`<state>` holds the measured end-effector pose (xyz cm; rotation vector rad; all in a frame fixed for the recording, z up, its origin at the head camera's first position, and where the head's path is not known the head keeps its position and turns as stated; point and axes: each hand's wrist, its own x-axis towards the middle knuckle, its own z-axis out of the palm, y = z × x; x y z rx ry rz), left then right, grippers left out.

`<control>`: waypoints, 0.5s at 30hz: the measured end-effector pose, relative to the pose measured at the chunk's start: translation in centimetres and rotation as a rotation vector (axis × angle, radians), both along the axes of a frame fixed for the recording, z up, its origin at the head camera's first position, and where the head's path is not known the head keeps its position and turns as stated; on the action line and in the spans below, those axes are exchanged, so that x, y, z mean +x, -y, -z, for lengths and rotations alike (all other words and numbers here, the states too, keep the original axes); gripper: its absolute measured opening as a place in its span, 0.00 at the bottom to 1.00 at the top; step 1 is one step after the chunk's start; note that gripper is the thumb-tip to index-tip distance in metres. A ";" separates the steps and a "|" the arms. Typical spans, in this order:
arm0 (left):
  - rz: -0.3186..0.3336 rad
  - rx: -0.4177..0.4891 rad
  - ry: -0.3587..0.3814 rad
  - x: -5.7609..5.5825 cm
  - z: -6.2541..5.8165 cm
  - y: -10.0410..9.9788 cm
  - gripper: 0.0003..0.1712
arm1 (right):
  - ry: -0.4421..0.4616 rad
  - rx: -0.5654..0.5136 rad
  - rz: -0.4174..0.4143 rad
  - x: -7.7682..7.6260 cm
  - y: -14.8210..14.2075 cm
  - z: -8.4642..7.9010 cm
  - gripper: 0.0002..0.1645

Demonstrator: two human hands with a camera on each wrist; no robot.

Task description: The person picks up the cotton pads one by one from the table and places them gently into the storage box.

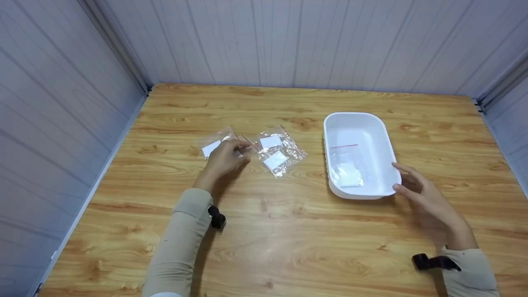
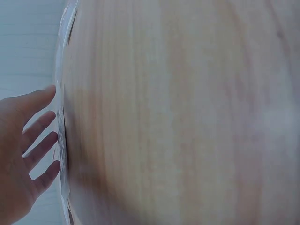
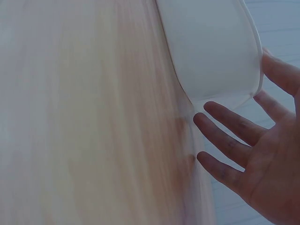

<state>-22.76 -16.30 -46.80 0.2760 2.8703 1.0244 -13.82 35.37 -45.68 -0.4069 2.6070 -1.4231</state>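
White tub [image 1: 376,148] is being touched by the loose right hand [image 1: 425,197]. One clear bag [image 1: 226,133] with a white slip [image 1: 211,149] is being partly covered by the relaxed left hand [image 1: 225,158].

4 pkts [image 1: 275,160], 1 wht tub [image 1: 373,148]

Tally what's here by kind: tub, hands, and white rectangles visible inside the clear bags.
Tub: 1
Hands: 2
Visible white rectangles: 4
Total: 7
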 end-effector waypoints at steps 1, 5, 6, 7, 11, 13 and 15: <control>0.002 -0.007 0.002 0.0 0.0 0.0 0.23 | 0.001 -0.001 0.001 0.0 0.0 0.0 0.34; 0.003 -0.021 0.000 -0.1 0.2 0.1 0.24 | -0.005 -0.007 0.005 0.0 0.0 0.1 0.34; 0.002 -0.023 -0.004 0.0 0.2 0.1 0.24 | -0.008 -0.012 0.004 0.0 0.0 0.2 0.34; 0.002 -0.022 -0.011 0.0 0.2 0.1 0.24 | -0.013 -0.017 0.003 0.0 0.0 0.2 0.34; 0.008 -0.017 -0.032 0.0 0.2 0.0 0.22 | -0.027 -0.024 -0.003 0.0 0.0 0.3 0.34; 0.011 -0.009 -0.040 0.0 0.2 0.0 0.21 | -0.030 -0.022 -0.004 -0.1 0.0 0.3 0.34; 0.009 -0.003 -0.040 0.0 0.3 0.0 0.19 | -0.033 -0.019 -0.004 -0.1 -0.1 0.2 0.34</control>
